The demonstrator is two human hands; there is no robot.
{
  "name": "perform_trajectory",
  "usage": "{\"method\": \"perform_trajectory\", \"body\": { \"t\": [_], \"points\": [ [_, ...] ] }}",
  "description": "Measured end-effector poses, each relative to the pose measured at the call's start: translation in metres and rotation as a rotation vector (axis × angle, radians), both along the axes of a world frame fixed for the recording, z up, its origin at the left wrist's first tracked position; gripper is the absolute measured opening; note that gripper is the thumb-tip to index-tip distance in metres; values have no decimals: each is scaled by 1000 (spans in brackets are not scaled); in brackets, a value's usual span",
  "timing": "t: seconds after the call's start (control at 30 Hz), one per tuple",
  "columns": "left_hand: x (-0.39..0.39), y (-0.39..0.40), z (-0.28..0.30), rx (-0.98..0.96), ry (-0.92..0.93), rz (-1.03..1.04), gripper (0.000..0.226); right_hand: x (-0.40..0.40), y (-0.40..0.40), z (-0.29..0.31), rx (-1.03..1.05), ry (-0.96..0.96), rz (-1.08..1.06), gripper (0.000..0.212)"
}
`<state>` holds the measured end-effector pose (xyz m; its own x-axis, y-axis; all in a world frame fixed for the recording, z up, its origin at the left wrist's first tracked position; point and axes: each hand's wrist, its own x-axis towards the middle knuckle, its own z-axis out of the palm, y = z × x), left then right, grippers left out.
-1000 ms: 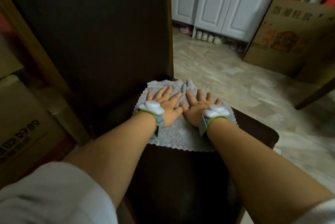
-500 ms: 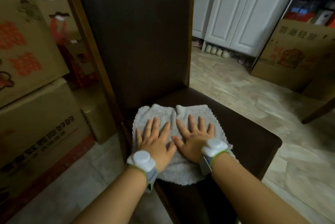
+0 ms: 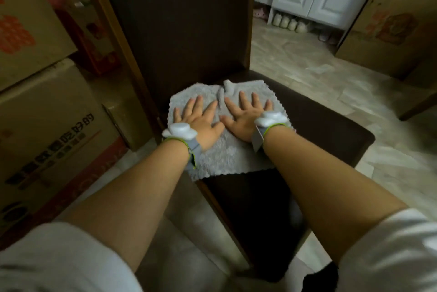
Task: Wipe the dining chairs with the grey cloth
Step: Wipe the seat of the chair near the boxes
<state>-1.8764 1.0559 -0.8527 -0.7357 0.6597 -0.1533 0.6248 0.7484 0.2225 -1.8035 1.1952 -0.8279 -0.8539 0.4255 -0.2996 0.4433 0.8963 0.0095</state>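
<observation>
Both hands lie flat with fingers spread, the left hand and right hand pressing side by side on the grey cloth. The cloth sits on the dark chair seat, near its left rear corner by the backrest. Compared with half a second ago it lies further back, so the wiping stroke appears underway, with the front seat area apparently left.

Left hand, right hand flat on grey cloth, chair seat.
</observation>
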Motion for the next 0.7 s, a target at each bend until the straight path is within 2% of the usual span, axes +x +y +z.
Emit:
{"method": "perform_trajectory", "body": {
  "t": [0.2, 0.3, 0.5, 0.7],
  "points": [
    [40, -39, -12, 100, 43, -95, 71, 53, -38, -7, -23, 80, 34, 71],
    [80, -67, -19, 142, 78, -251, 79, 102, -64, -6, -10, 86, 31, 76],
    [123, -95, -21, 97, 191, -612, 82, 184, -117, -6, 9, 141, -69, 88],
    [159, -81, -18, 62, 244, -697, 85, 226, -120, -20, -59, 281, -108, 89]
  ]
}}
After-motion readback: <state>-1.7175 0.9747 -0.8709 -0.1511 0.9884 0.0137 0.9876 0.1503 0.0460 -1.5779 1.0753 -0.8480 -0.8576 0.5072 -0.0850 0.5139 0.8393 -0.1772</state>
